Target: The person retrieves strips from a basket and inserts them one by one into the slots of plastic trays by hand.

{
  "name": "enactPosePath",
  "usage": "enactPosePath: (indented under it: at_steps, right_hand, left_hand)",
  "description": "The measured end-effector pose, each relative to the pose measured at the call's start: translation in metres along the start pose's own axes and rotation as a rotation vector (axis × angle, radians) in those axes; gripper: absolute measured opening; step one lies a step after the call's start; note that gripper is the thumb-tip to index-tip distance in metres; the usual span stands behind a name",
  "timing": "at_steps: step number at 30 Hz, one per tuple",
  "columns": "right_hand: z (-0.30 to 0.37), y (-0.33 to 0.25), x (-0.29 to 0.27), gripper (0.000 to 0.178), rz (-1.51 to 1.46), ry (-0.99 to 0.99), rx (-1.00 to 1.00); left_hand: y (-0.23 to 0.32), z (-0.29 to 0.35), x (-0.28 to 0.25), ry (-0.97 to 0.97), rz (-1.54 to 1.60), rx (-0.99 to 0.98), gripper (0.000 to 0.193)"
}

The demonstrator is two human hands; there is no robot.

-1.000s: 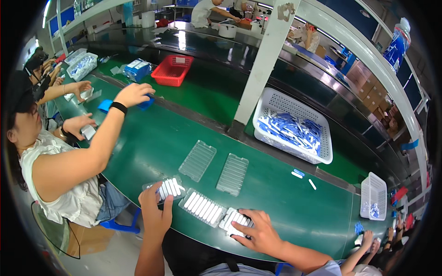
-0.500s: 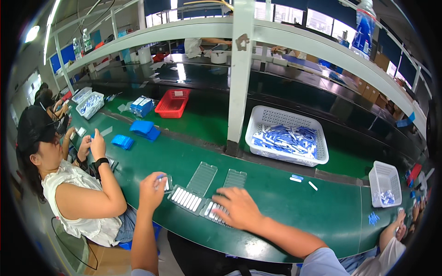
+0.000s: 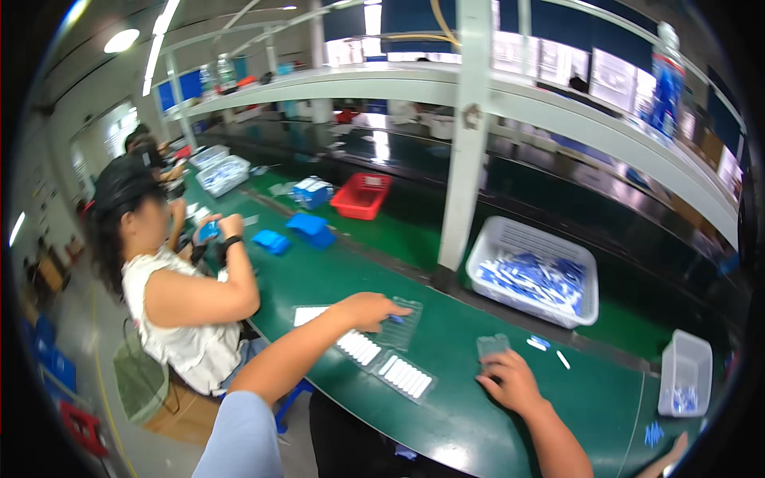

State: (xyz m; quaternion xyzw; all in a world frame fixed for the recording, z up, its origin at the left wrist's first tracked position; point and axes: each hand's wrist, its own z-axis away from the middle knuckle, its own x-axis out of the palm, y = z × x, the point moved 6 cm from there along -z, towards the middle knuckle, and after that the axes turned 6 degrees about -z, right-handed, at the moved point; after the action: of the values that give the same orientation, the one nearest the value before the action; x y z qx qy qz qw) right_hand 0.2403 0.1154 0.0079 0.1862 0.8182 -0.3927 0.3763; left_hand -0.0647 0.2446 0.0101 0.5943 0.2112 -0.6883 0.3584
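My left hand [image 3: 368,311] is closed, with a small blue stick [image 3: 396,319] at its fingertips, above an empty clear plastic tray [image 3: 409,336]. Below that hand lie a clear tray of white sticks [image 3: 358,348] and, beside it, a second tray of white sticks [image 3: 405,377]. More white pieces [image 3: 309,315] show left of my wrist, partly covered by the arm. Farther right, my right hand [image 3: 511,381] has its bent fingers on the near edge of another clear tray [image 3: 492,344]; its grip is partly hidden.
A white basket [image 3: 532,306] of blue and white sticks stands behind, right of a white post [image 3: 466,159]. Loose sticks [image 3: 563,360] lie nearby. A white bin [image 3: 685,374] is at far right, a red basket [image 3: 361,196] farther back. A co-worker [image 3: 191,311] sits left.
My left hand has moved right, over the filled trays to the clear one. My right hand has left the filled tray and shifted a clear tray rightward. The view has turned left.
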Motion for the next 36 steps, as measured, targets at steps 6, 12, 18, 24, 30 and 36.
enactPosePath:
  at_steps: [6,12,18,24,30,36]
  right_hand:
    - [0.049,0.017,-0.047,0.057,-0.077,0.077,0.145]
    - [0.092,0.079,-0.064,0.074,0.002,0.225,0.271]
    - [0.091,0.064,-0.063,0.068,0.046,0.202,0.184]
    - [0.092,0.063,-0.062,0.065,0.076,0.194,0.143]
    - [0.089,0.052,-0.059,0.066,0.139,0.181,0.113]
    - [0.076,0.045,-0.060,0.076,0.186,0.109,0.172]
  left_hand:
    - [0.044,-0.050,-0.010,0.146,-0.010,0.016,0.076]
    - [0.072,-0.089,0.006,0.252,0.243,0.087,0.076]
    - [0.144,-0.089,0.012,0.206,0.037,0.195,0.069]
    - [0.175,-0.067,-0.013,0.389,0.058,0.154,0.050]
    - [0.299,0.038,-0.116,0.379,0.089,0.481,0.027]
    - [0.444,0.112,-0.166,0.532,-0.155,0.855,0.050]
